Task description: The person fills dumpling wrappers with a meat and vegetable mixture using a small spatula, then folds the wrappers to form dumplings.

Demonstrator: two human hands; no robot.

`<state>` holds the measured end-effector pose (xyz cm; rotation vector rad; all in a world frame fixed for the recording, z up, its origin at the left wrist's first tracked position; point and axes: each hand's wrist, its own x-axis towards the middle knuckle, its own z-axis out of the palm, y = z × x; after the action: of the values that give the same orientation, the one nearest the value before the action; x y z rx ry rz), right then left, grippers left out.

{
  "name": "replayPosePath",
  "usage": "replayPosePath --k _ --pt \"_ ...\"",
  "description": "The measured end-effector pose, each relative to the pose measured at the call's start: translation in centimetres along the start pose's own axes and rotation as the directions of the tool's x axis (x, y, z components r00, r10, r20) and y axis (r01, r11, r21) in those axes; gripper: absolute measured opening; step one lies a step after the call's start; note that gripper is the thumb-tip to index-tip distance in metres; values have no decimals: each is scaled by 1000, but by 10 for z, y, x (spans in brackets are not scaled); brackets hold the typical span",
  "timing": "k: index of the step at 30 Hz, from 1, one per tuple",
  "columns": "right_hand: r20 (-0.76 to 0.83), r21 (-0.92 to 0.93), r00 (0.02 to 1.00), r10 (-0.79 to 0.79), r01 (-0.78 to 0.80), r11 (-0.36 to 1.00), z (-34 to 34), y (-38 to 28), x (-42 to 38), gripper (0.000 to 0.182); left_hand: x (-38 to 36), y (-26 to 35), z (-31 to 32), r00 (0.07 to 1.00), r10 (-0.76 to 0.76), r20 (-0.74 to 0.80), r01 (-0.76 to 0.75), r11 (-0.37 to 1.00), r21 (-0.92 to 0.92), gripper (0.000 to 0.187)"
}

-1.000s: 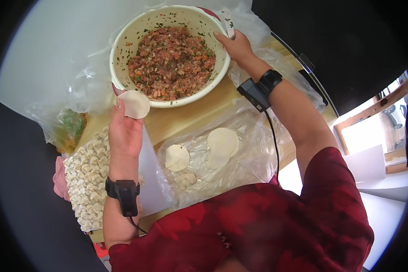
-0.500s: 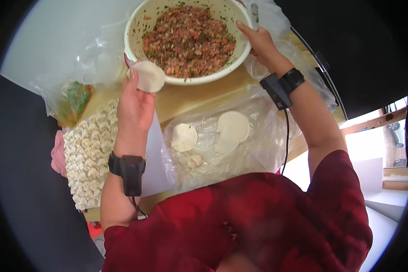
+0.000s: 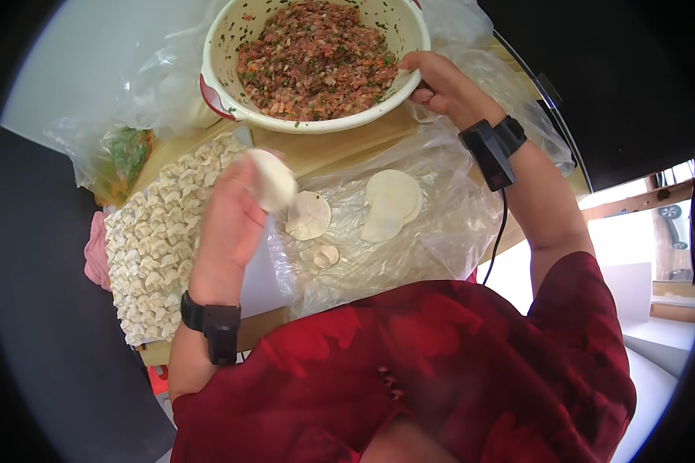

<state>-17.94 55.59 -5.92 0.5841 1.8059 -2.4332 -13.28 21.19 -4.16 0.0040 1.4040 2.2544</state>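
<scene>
A thin dough round [image 3: 274, 181] is held by the left hand [image 3: 232, 208], its near edge clamped in the grip between thumb and fingers; both are blurred, so the exact placing of the fingertips cannot be told. The round is tilted above the bench [image 3: 309, 150], between the rows of dumplings [image 3: 158, 239] and the plastic sheet [image 3: 363, 270]. The near right side of the bowl [image 3: 347, 123] is grasped by the right hand [image 3: 444, 89], with the thumb laid at the rim and the other fingers curled against the outside. The bowl is filled partway with minced filling [image 3: 313, 65], flecked with green and orange, and more flecks are stuck to its inner wall. A red handle [image 3: 215, 99] is seen on its left side. On the plastic sheet, overlapping dough rounds [image 3: 390, 204] are laid to the right, a smaller group of rounds [image 3: 310, 214] to the left, and small dough pieces [image 3: 326, 256] just below that group. The dumplings are packed closely on a white board [image 3: 262, 282], partly covered by the left forearm. Beyond them a clear bag [image 3: 127, 154] with green and orange contents is seen, and a pink cloth [image 3: 96, 251] is placed beside their left edge. A black device is strapped to each wrist.
</scene>
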Motion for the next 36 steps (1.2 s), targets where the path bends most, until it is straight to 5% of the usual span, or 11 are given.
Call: replayPosePath --k 1,2,4,7,14,16,20,26,30,32,36 --pt "-19 32 1000 -5 5 999 2 2 1 21 -4 -5 4 979 -108 171 90 990 113 31" --pt "-36 63 999 -7 9 998 1 3 2 20 -4 -10 13 981 -104 165 86 990 111 31" --pt "-78 78 997 -4 10 997 10 2 -4 20 0 -20 28 874 -355 333 267 922 281 28" --pt "-125 75 992 -25 35 997 16 2 -8 19 17 -41 30 888 -370 271 274 902 333 28" --pt "-145 38 987 -72 79 996 14 4 23 21 35 -38 29 966 -216 143 197 971 138 30" --pt "-266 90 958 -111 140 986 21 10 25 19 35 -28 31 989 -83 122 80 996 33 29" --pt "-87 120 990 -114 124 985 -4 24 37 15 40 -21 21 983 28 179 -28 1000 -2 29" --pt "-40 273 997 -70 79 959 -12 16 14 16 42 -19 14 968 -72 240 78 997 -15 28" --pt "-78 293 990 -118 136 946 -35 -7 -20 24 66 -9 9 981 -109 161 91 989 113 28" --pt "-112 259 979 -168 192 946 -52 -17 -32 28 87 -4 5 976 -40 213 -67 878 474 30" --pt "-170 251 967 -188 227 941 -66 -44 -61 28 116 1 13 975 -49 218 -99 779 619 32"
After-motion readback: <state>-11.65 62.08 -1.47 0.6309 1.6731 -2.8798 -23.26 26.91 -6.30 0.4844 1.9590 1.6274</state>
